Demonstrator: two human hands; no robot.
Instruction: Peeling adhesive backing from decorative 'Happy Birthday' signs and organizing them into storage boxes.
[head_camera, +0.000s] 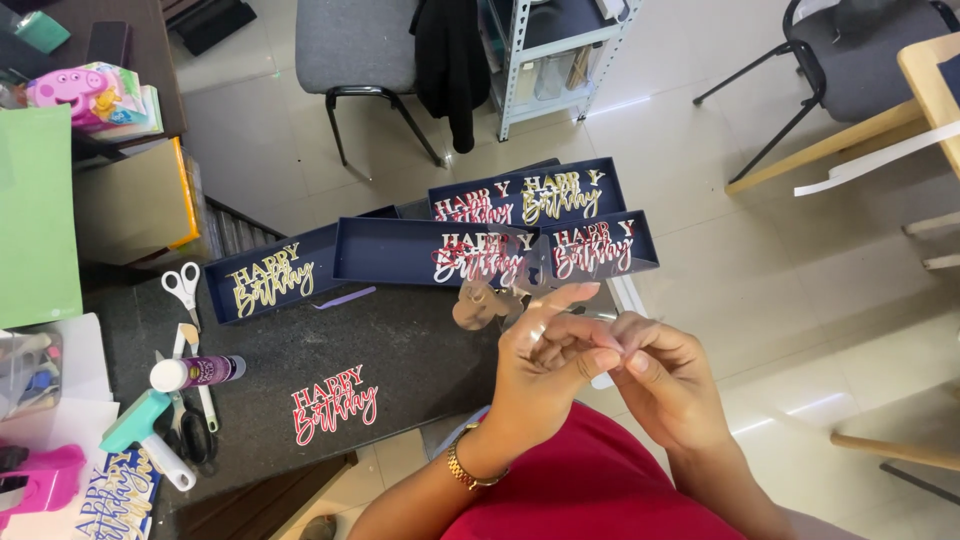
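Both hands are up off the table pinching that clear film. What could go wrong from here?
1. The clear film held between the left hand and right hand is hard to see and may crease or pick up fingerprints.
2. It hangs right over the navy boxes of cut lettering; a slip could knock one toward the table edge.
3. The loose red lettering lies near the table's front edge and could be brushed off.

A clear film (560, 262) pinched between both hands' fingers (585, 352) is barely discernible.
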